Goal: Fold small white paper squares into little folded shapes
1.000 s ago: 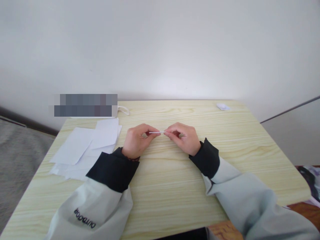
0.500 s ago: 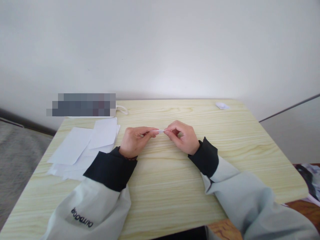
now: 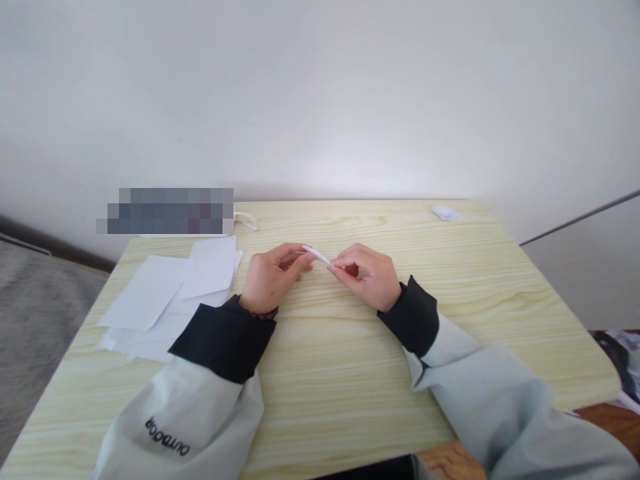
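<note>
A small, narrow piece of folded white paper (image 3: 320, 256) is held above the middle of the wooden table, slanting down toward the right. My right hand (image 3: 369, 275) pinches its right end between thumb and fingertips. At the other end, the thumb and fingers of my left hand (image 3: 273, 277) close on the paper; part of that grip is hidden behind the thumb. Left of my left hand lies a loose pile of white paper sheets (image 3: 145, 293), overlapping one another and partly covered by my sleeve.
The table (image 3: 320, 373) has a pale wood grain and stands against a white wall (image 3: 320, 100). A small folded white paper piece (image 3: 445, 213) lies near its far right corner. A blurred-out object (image 3: 167, 213) with a white loop sits at the back left.
The folded paper has tilted from level to slanting, its left end now higher. My left fingers have shifted their hold slightly, while my right hand has barely moved.
</note>
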`<action>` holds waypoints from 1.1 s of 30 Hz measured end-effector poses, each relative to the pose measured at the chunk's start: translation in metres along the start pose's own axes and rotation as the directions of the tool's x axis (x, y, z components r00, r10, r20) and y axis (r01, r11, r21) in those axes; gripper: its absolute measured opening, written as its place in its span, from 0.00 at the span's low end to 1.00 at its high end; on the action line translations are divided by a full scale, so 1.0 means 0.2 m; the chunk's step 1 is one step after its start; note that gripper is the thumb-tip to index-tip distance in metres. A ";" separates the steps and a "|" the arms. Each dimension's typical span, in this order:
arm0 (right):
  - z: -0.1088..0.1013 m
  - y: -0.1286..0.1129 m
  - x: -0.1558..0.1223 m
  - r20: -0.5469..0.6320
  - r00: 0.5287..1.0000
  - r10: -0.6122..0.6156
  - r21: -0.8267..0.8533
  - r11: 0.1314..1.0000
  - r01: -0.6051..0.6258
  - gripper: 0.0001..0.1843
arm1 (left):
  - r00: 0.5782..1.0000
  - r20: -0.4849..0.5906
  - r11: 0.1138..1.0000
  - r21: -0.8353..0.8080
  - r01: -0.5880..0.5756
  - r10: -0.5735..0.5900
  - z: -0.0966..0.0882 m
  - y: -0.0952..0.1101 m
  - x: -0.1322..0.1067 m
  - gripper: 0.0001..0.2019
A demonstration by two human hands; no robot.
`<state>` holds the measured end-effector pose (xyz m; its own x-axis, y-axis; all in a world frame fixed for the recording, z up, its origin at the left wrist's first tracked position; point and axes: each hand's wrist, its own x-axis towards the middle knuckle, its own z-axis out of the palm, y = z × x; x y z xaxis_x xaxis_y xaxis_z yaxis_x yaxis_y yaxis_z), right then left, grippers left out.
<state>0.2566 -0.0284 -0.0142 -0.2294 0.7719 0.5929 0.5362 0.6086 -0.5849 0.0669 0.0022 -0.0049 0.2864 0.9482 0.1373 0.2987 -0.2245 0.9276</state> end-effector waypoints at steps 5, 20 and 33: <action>0.00 0.00 -0.01 0.019 1.000 -0.017 -0.038 0.999 0.018 0.05 | 0.998 0.061 0.999 -0.045 -0.019 0.022 0.00 0.00 0.00 0.18; 0.01 -0.02 0.00 0.174 0.983 0.066 0.025 0.997 -0.071 0.08 | 0.983 0.181 0.989 -0.148 -0.016 0.043 -0.02 0.00 -0.01 0.17; 0.06 -0.02 -0.01 0.145 0.984 0.102 -0.017 0.995 -0.101 0.09 | 0.979 0.184 0.996 -0.032 -0.079 0.083 -0.04 -0.01 -0.04 0.16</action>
<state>0.2462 -0.0308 -0.0199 -0.2888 0.8486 0.4433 0.5706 0.5243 -0.6321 0.0567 -0.0033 -0.0047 0.4727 0.8687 0.1479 0.2458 -0.2911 0.9246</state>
